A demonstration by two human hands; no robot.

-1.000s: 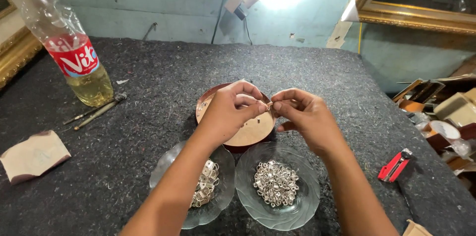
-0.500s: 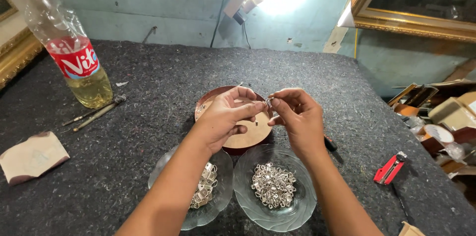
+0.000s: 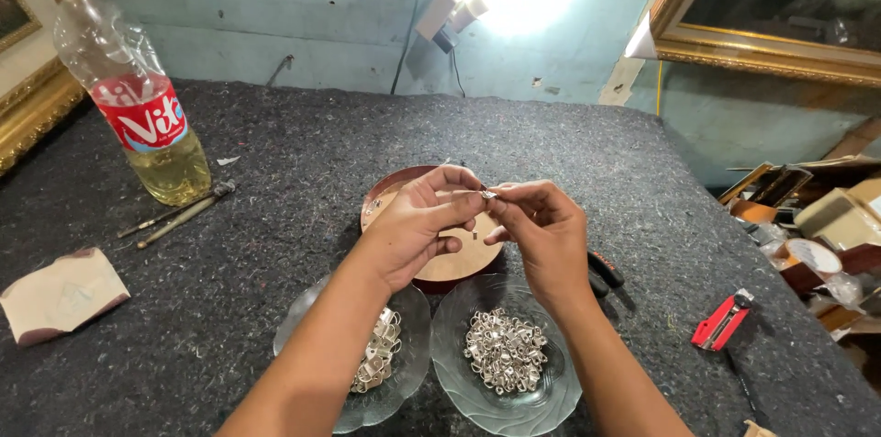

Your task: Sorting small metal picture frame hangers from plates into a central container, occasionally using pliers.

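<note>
Pinching one small metal clip (image 3: 488,195) between their fingertips, the left hand (image 3: 418,226) and right hand (image 3: 541,230) meet above the round wooden dish (image 3: 459,264).

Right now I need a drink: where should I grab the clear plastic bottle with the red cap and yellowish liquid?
Grip the clear plastic bottle around its red-labelled middle, coming from its right side. It stands upright on the grey felt table, and the thin tools lie at its base, so stay above them.
</note>
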